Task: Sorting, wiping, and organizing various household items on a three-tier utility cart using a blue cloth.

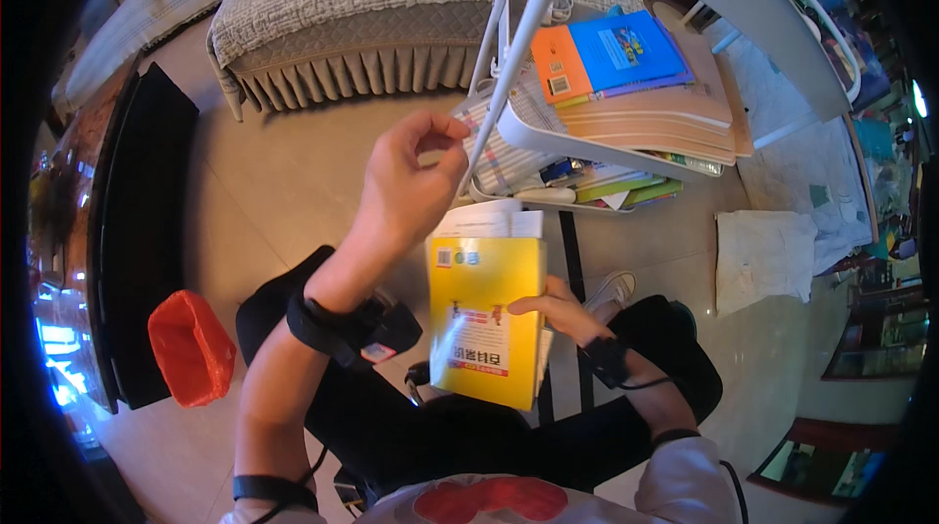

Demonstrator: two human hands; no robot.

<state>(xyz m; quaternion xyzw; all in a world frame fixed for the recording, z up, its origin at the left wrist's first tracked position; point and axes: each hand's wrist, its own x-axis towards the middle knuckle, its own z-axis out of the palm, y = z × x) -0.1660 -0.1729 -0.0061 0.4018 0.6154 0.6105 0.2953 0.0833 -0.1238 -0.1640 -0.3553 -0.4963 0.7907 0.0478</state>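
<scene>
My right hand (561, 310) grips the right edge of a yellow paperback book (477, 282), thumb on its cover. The book is upside down to me, above my lap, and white paper sheets (484, 222) stick out past its far end. My left hand (418, 175) is raised beyond the book's far left corner, fingers curled and thumb near the index finger. Its fingertips are close to a white metal pole (506, 76) of a shelf rack; whether they touch it I cannot tell. Nothing shows inside that hand.
A white shelf tray (587, 142) holds brown-covered notebooks (653, 109) beneath a blue and orange book (612, 54). Marker pens (506, 135) and more books fill the tier below. A red lined bin (191, 348) stands left, near a black panel (150, 230). A bed (352, 32) is beyond.
</scene>
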